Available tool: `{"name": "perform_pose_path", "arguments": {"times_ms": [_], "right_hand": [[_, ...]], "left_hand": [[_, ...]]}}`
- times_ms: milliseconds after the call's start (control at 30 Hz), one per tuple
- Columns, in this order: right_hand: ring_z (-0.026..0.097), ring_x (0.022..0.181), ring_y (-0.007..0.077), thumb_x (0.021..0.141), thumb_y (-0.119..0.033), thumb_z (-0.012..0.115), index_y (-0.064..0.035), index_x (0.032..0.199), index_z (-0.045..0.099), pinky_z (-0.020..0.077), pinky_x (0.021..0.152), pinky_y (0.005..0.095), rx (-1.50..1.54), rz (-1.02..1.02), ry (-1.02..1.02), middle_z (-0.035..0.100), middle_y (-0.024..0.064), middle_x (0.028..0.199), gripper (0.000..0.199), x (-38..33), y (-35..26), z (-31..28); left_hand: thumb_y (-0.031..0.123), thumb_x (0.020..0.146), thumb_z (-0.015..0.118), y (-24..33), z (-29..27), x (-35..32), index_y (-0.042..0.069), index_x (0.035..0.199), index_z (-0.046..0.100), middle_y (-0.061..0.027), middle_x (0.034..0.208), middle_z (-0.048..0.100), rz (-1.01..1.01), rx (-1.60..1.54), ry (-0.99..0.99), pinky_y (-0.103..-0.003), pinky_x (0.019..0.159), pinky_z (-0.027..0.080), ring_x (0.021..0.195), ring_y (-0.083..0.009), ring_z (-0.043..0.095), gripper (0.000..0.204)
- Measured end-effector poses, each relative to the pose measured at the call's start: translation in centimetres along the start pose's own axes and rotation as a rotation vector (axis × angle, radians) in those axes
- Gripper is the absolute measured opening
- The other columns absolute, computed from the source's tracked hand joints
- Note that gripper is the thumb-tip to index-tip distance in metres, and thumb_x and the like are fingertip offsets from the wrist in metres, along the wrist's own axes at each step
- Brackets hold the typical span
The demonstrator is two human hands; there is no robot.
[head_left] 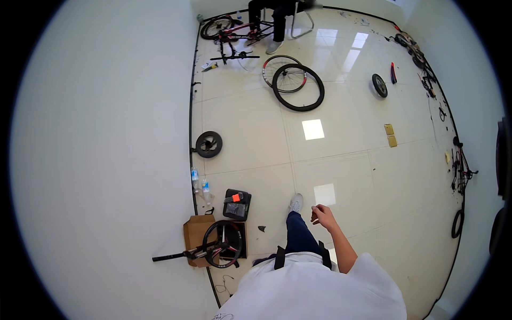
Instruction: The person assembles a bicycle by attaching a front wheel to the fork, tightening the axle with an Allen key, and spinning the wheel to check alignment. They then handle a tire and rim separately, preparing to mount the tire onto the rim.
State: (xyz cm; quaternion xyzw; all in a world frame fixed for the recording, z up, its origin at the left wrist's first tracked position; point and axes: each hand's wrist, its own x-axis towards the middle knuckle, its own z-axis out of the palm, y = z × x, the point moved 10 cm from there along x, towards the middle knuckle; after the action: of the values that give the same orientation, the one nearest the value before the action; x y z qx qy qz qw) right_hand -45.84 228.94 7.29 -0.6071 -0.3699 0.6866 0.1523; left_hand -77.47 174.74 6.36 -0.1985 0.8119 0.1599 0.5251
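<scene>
My right hand (321, 215) hangs in front of my right side, above the tiled floor. Its fingers are loosely bent and a little apart, and I see nothing held in them. My left hand is out of the picture. The nearest thing to the right hand is my own leg in dark blue trousers, with a light grey shoe (296, 202) stepping forward. To my left, a small wheel with a frame part (222, 244) lies over an open cardboard box (196, 230). A black case (237, 205) with an orange piece on top sits just beyond the box.
A black tyre (320, 85) overlaps a bicycle wheel (265, 70) farther ahead. A small wheel (208, 144) and plastic bottles (206, 186) line the left wall. Another small wheel (380, 85) and bike parts (461, 168) are rightward. A seated person (277, 21) is beside a bicycle frame (234, 36).
</scene>
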Motion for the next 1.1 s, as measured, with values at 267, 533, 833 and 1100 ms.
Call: {"name": "perform_pose_path", "arguments": {"times_ms": [267,533,833,1100], "right_hand": [[0.061,0.056,0.0183,0.087,-0.024,0.053,0.0008,0.084,0.055,0.0521,0.048,0.0319,-0.161,0.197,0.233,0.059,0.0088,0.067,0.025,11.5,-8.1,-15.3],[0.061,0.062,0.0216,0.088,-0.022,0.053,-0.0008,0.083,0.053,0.054,0.053,0.0357,0.055,0.366,0.425,0.057,0.0102,0.07,0.022,17.1,-10.3,-20.8],[0.06,0.076,0.0255,0.087,-0.035,0.054,-0.0013,0.101,0.059,0.0518,0.059,0.0368,0.397,1.182,0.41,0.061,0.0161,0.089,0.037,10.0,-3.4,-9.1],[0.059,0.073,0.0241,0.088,-0.037,0.052,-0.002,0.097,0.059,0.0523,0.058,0.0361,0.489,1.42,0.587,0.059,0.0131,0.084,0.036,15.5,-12.8,-7.1]], "left_hand": [[0.025,0.089,0.056,48.8,9.7,-8.8,0.005,0.082,0.055,-0.0055,0.065,0.058,0.71,-0.258,-0.026,-0.026,0.046,0.044,0.053,-0.0145,0.056,0.022],[0.029,0.089,0.055,77.9,20.9,-1.8,0.003,0.079,0.055,-0.007,0.066,0.059,0.606,-0.049,-0.113,-0.028,0.048,0.044,0.056,-0.0145,0.057,0.028],[0.029,0.084,0.06,104.3,52.3,17.4,-0.003,0.08,0.063,-0.0102,0.066,0.064,0.625,0.626,-0.31,-0.032,0.056,0.049,0.059,-0.0171,0.062,0.032],[0.032,0.079,0.068,120.6,75.5,32.4,-0.004,0.102,0.058,-0.0184,0.09,0.064,0.953,0.621,-0.13,-0.037,0.074,0.05,0.084,-0.031,0.063,0.044]]}}
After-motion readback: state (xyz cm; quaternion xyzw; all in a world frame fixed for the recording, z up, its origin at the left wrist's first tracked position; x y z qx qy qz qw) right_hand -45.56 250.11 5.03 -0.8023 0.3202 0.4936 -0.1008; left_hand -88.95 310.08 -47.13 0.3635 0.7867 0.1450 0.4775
